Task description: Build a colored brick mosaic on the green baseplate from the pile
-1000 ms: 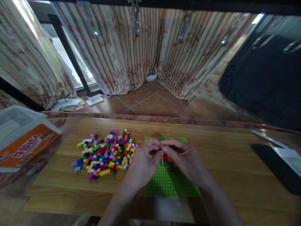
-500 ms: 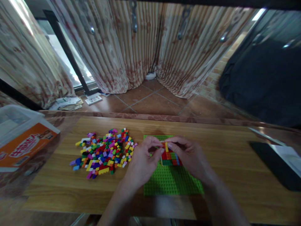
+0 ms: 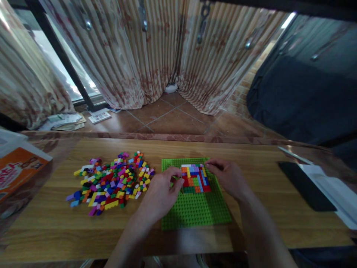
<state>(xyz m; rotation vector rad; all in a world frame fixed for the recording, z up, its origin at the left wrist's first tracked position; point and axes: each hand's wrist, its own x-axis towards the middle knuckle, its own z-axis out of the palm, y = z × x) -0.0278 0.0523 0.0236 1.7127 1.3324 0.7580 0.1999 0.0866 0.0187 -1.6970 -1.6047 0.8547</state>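
Note:
A flat block of many-coloured toy bricks point(image 3: 193, 179) sits on the upper middle of a green studded baseplate point(image 3: 195, 214). At the block's left edge is my left hand point(image 3: 160, 191), thumb and forefinger curled into a pinch; whether a brick lies between the tips is hidden. My right hand point(image 3: 229, 178) hovers by the block's upper right corner, with thumb and forefinger close together. Anything in that pinch is too small to make out. Left of the baseplate spreads a loose pile of toy bricks point(image 3: 114, 182) in many colours.
The wooden table point(image 3: 251, 156) bears all of this. On its right lie a black flat pad point(image 3: 306, 186) and white papers point(image 3: 343, 201). An orange and white box point(image 3: 22, 169) stands at the far left. Curtains point(image 3: 156, 56) hang beyond the table.
My right hand has moved off the block's top to its upper right corner, uncovering the coloured bricks. My left fingers have drawn back to the left edge. The view has shifted rightward.

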